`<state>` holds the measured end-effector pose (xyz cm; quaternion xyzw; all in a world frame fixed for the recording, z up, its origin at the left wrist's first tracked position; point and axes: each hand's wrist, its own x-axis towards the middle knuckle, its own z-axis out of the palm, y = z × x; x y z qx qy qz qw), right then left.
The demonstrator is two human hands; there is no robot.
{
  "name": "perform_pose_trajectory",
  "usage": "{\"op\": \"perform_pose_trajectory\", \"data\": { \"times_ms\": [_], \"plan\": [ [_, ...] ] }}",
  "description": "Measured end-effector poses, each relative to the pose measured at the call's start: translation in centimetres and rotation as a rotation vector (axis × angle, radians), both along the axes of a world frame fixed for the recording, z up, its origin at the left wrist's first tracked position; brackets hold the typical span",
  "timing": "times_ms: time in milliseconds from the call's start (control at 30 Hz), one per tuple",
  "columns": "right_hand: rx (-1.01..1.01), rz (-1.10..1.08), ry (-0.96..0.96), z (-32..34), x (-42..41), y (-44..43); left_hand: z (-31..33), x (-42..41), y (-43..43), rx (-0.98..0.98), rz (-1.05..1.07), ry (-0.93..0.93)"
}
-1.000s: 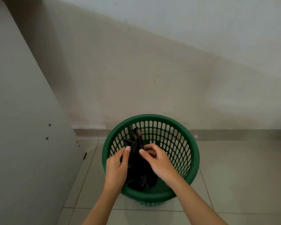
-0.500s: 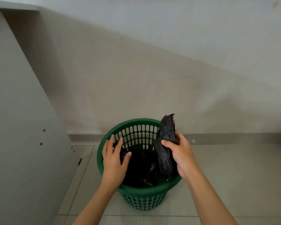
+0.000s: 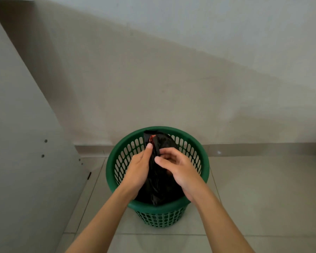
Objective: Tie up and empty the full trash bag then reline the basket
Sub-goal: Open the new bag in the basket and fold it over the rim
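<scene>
**Both hands on the bag, right over the basket**

Centre of the frame, and the left hand (image 3: 137,170) has its thumb laid up along a fold of the black plastic trash bag (image 3: 159,187). Its fingers go round the far side of the bag, out of sight, so the hold reads as a closed grip. The right hand (image 3: 179,172) meets it from the other side with fingers curled in and fingertips (image 3: 158,159) pinching the bunched plastic just beside the left thumb. Both hands have hold of the same gathered strip of bag.

The bag itself hangs from that grip down into the round green plastic basket (image 3: 162,207). Its lower part is a dark, crumpled mass inside the near wall, and its top end stands above the hands against the far rim. There is a small flash of red (image 3: 151,138) at that top end — what it is, I can't tell.

The basket, with its slotted sides, sits upright on the pale tiled floor (image 3: 263,198) in the lower middle of the frame, near the grey skirting (image 3: 263,148) at the foot of the off-white wall (image 3: 171,79). On the left side of the frame stands a flat grey panel (image 3: 26,143) with a few small screw holes — near the basket, not touching it.
</scene>
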<state>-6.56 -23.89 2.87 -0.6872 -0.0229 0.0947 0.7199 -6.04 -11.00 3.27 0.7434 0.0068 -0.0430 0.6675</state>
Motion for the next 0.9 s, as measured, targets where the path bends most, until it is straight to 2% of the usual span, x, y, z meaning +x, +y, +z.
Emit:
{"op": "perform_pose_trajectory", "data": {
  "times_ms": [133,267,333,467,533,600,667,767,833,900],
  "plan": [
    [-0.02,-0.116,0.003,-0.2,0.2,0.9,0.3,-0.4,0.1,-0.161,-0.034,0.162],
    [0.14,-0.362,0.126,-0.4,1.1,0.1,0.7,0.0,1.3,-0.124,0.223,0.197],
    [0.195,-0.537,0.126,0.1,1.6,-1.3,0.9,0.2,2.7,-0.184,0.352,0.182],
    [0.231,-0.77,-0.039,1.9,1.2,-3.8,2.2,-0.5,4.8,-0.432,0.501,0.142],
    [0.124,-0.837,-0.163,1.9,-0.1,-4.4,2.4,-1.1,5.2,-0.447,0.539,0.124],
    [-0.134,-0.819,-0.207,0.3,-1.7,-4.7,1.5,-1.6,5.6,-0.355,0.607,0.176],
    [-0.341,-0.723,-0.155,-2.4,-3.0,-4.9,-0.1,-2.3,6.2,-0.297,0.663,0.272],
    [-0.405,-0.634,-0.078,-4.4,-3.4,-5.3,-1.2,-2.3,6.7,-0.331,0.664,0.299],
    [-0.398,-0.579,-0.054,-3.9,-3.0,-5.1,-0.6,-1.9,6.4,-0.432,0.632,0.222],
    [-0.353,-0.507,-0.012,-3.3,-2.7,-4.6,0.2,-1.6,5.9,-0.405,0.548,0.145]
  ]
}}
